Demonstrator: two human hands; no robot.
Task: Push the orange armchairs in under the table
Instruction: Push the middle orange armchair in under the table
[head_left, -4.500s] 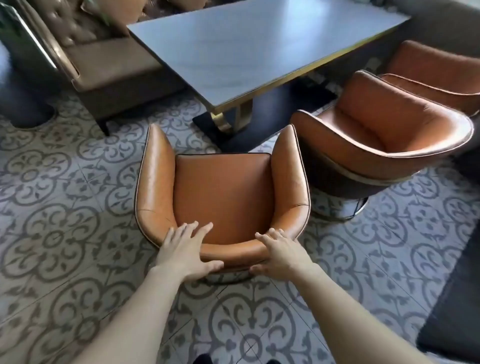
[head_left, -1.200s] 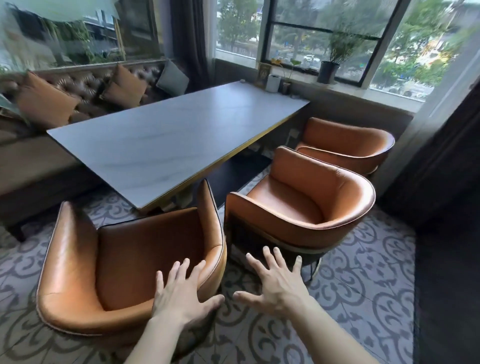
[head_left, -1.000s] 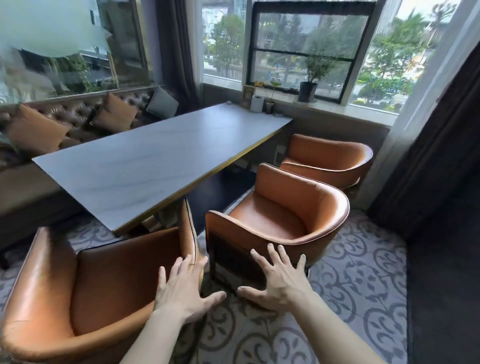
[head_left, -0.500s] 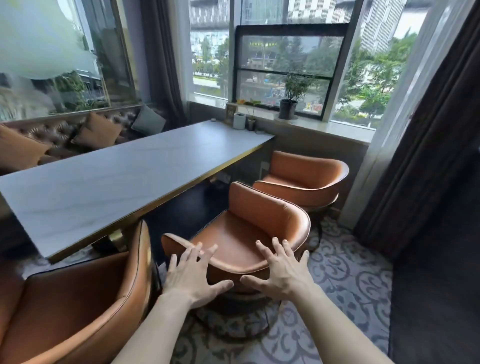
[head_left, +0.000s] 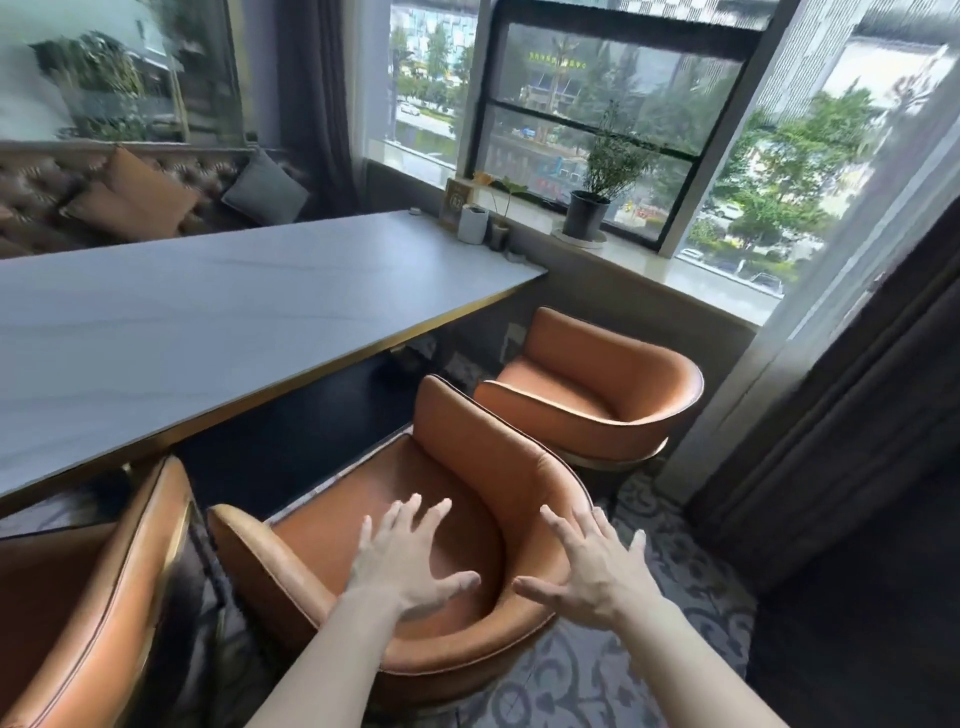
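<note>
Three orange armchairs stand along the near side of a long grey table (head_left: 218, 322) with a gold edge. The middle armchair (head_left: 467, 467) is right below me, angled, its seat out from under the tabletop. My left hand (head_left: 405, 561) hovers over its seat with fingers spread. My right hand (head_left: 592, 566) is spread above its curved backrest rim; whether it touches is unclear. Neither hand holds anything. The first armchair (head_left: 88, 597) sits at the lower left, close against the table edge. The third armchair (head_left: 597, 395) stands farther back by the window wall.
A tufted bench with cushions (head_left: 135, 197) runs along the table's far side. A potted plant (head_left: 587, 213) and small items sit on the windowsill. Dark curtains (head_left: 857, 415) hang at the right. Patterned tile floor (head_left: 597, 686) shows beside the middle armchair.
I have turned right, from the first armchair to the middle one. Both hands left the first chair's backrest and now hang spread over the middle chair.
</note>
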